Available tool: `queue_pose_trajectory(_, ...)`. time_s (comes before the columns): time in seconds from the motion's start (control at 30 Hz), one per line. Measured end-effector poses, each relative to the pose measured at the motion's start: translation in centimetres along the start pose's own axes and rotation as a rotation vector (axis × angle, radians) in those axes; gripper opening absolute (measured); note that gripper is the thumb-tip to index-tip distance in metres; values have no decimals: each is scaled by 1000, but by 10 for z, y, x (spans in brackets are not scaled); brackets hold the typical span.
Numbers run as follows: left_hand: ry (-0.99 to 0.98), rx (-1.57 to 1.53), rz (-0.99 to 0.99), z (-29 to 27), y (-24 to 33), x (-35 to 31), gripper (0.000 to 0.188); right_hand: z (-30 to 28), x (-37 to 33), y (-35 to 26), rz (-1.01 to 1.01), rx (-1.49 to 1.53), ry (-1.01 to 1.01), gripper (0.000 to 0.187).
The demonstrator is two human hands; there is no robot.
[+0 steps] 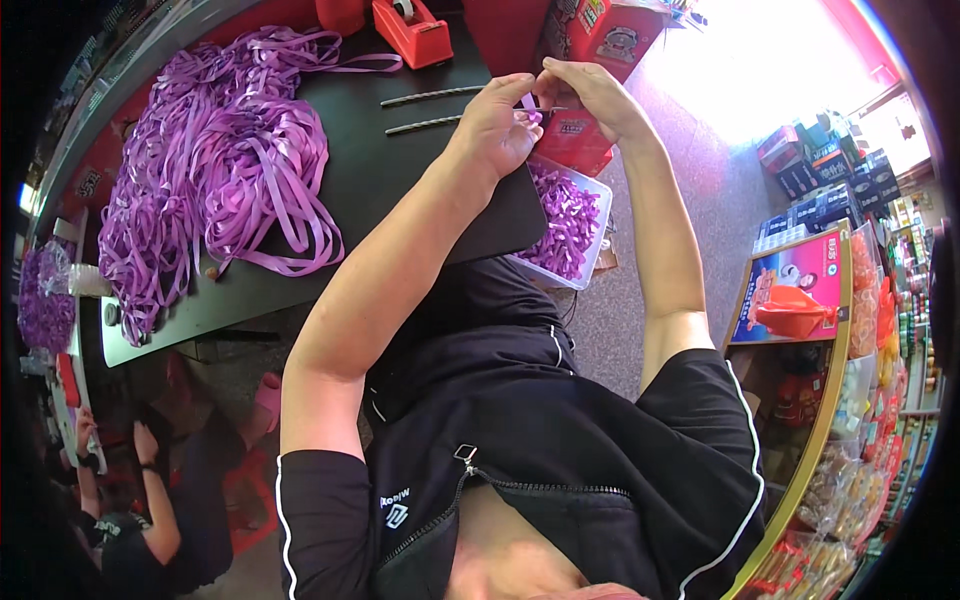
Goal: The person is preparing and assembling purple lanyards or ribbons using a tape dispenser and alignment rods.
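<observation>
My left hand [497,125] is closed at the right end of the dark table, with a short piece of purple ribbon [531,108] at its curled fingers. My right hand [592,92] meets it from the right, its fingertips pinched together close to the ribbon; what lies between them is hidden. Two thin twisted metal rods [432,124] stick out leftward over the table from behind my left hand. Just below my hands, a white plastic bin [603,215] holds many small purple ribbon pieces [568,222].
A large tangled heap of purple ribbon [225,150] covers the table's left side. A red tape dispenser [412,32] stands at the back, near red boxes [605,40]. On the right is a goods-filled display case [790,285]. Another person [150,500] works at lower left.
</observation>
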State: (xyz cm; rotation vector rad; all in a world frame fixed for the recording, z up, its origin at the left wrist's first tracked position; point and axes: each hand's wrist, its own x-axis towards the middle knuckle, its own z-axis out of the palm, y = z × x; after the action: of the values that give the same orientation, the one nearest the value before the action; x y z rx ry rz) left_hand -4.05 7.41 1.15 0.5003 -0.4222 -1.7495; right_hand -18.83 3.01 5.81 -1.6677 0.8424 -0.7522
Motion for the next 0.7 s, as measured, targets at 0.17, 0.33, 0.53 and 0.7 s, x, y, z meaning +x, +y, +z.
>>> queue_pose_trajectory(0.17, -44, 18, 34, 3, 0, -2, 14, 0, -2, 18, 156, 185, 103, 36)
queue_pose_trajectory(0.33, -59, 12, 2, 4, 3, -5, 14, 6, -16, 26, 171, 361, 114, 30)
queue_pose_trajectory(0.53, 23, 39, -3, 3, 3, -4, 15, 4, -13, 30, 77, 364, 134, 15)
queue_pose_trajectory(0.7, -4, 53, 53, 4, 3, -5, 20, -12, -3, 34, 92, 343, 158, 13)
